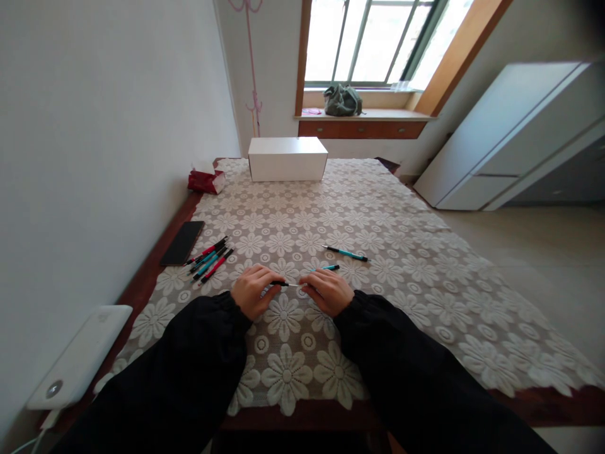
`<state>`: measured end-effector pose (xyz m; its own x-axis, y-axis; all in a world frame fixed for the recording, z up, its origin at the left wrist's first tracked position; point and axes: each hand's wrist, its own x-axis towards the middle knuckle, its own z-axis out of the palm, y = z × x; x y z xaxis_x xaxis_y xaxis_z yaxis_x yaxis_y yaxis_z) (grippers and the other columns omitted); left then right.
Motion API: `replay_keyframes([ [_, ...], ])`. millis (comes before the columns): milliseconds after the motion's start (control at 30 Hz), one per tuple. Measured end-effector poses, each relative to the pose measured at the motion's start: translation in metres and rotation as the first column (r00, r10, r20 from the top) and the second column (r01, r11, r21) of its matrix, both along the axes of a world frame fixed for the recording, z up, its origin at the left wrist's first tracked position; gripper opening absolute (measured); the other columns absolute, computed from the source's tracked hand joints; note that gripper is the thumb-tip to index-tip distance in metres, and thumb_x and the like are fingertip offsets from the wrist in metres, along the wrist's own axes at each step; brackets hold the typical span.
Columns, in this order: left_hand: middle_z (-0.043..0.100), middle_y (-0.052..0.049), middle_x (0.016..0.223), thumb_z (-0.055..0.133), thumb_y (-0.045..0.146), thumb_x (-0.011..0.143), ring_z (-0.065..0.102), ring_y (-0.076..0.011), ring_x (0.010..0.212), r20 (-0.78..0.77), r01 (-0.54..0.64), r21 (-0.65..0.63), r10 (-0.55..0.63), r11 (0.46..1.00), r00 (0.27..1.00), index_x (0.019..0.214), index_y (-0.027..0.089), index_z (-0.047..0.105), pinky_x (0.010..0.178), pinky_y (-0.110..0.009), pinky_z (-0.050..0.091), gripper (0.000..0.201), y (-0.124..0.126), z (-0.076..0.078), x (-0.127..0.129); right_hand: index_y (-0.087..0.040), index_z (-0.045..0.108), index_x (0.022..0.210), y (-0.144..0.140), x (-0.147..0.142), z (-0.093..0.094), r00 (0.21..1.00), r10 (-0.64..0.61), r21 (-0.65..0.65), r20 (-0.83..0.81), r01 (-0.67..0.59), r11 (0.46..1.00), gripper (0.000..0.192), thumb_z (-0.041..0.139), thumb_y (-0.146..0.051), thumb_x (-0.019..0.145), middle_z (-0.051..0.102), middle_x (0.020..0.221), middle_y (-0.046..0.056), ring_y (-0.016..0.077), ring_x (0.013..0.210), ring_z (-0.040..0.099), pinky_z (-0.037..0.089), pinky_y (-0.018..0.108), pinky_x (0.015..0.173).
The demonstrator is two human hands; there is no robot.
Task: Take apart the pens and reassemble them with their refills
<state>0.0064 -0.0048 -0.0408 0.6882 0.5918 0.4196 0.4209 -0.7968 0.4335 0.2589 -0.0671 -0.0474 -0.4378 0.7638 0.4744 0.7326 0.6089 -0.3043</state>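
My left hand (255,290) pinches a black pen part (278,283) between thumb and fingers. From its right end a thin pale rod (293,285) runs across to my right hand (328,291), whose fingertips are closed on the rod's far end. Both hands are low over the cloth near the table's front edge. Just beyond the right fingers lies a teal and black pen piece (331,268), partly hidden by them. A whole teal and black pen (347,253) rests a little farther off.
Several red, teal and black pens (210,258) lie bunched at the left beside a dark phone (183,243). A white power bank (80,356) with a cable is at the near left. Farther back are a red tissue pack (206,181) and a white box (288,161) on the floral tablecloth (401,221).
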Motion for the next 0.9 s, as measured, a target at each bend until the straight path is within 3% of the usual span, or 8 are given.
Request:
replay_keyframes([
  [200,0.075,-0.005,0.1,0.064,0.02,0.089,0.067,-0.0248,0.099,-0.074,-0.202,-0.044,0.199,0.978,0.977,0.103,0.023,0.068,0.09,-0.041,0.051,0.015,0.001,0.002,-0.001,-0.021,0.065,0.092,0.001,0.002,-0.002,0.997,-0.047,-0.036,0.062,0.05,0.998,0.021,0.049,-0.029,0.103,0.068,0.083,0.005,0.0191,0.08,0.058,0.043,0.033,0.075],
  [333,0.073,-0.005,0.097,0.064,0.02,0.088,0.066,-0.0251,0.096,-0.122,-0.263,-0.045,0.256,0.964,0.959,0.1,0.022,0.067,0.087,-0.041,0.05,0.012,0.002,0.001,-0.001,-0.021,0.066,0.089,0.002,0.001,-0.005,0.996,-0.04,-0.04,0.081,0.043,0.998,0.02,0.052,-0.029,0.102,0.067,0.084,0.005,0.0191,0.081,0.057,0.043,0.032,0.075],
  [467,0.073,-0.005,0.095,0.064,0.017,0.088,0.065,-0.025,0.096,-0.136,-0.263,-0.037,0.256,0.964,0.957,0.095,0.022,0.066,0.087,-0.041,0.049,0.009,0.002,0.002,-0.001,-0.022,0.068,0.09,0.002,0.003,-0.005,0.996,-0.05,-0.029,0.079,0.052,0.998,0.018,0.056,-0.031,0.1,0.067,0.086,0.005,0.0191,0.082,0.057,0.043,0.032,0.076],
  [700,0.073,-0.004,0.101,0.061,0.017,0.092,0.063,-0.0239,0.097,-0.131,-0.217,-0.037,0.21,0.976,0.969,0.091,0.023,0.066,0.088,-0.039,0.048,0.008,0.004,0.002,-0.003,-0.022,0.07,0.091,0.009,0.024,0.001,0.972,-0.233,0.036,0.024,0.232,0.972,0.015,0.056,-0.019,0.096,0.067,0.088,0.006,0.0222,0.088,0.057,0.047,0.036,0.083],
  [900,0.074,-0.004,0.103,0.06,0.019,0.092,0.063,-0.0233,0.098,-0.11,-0.196,-0.047,0.19,0.98,0.976,0.092,0.023,0.068,0.088,-0.039,0.049,0.009,0.003,0.001,-0.002,-0.024,0.072,0.098,0.01,0.031,0.0,0.971,-0.227,0.015,0.072,0.227,0.974,0.016,0.065,-0.015,0.088,0.067,0.102,0.008,0.0257,0.099,0.058,0.048,0.041,0.087],
])
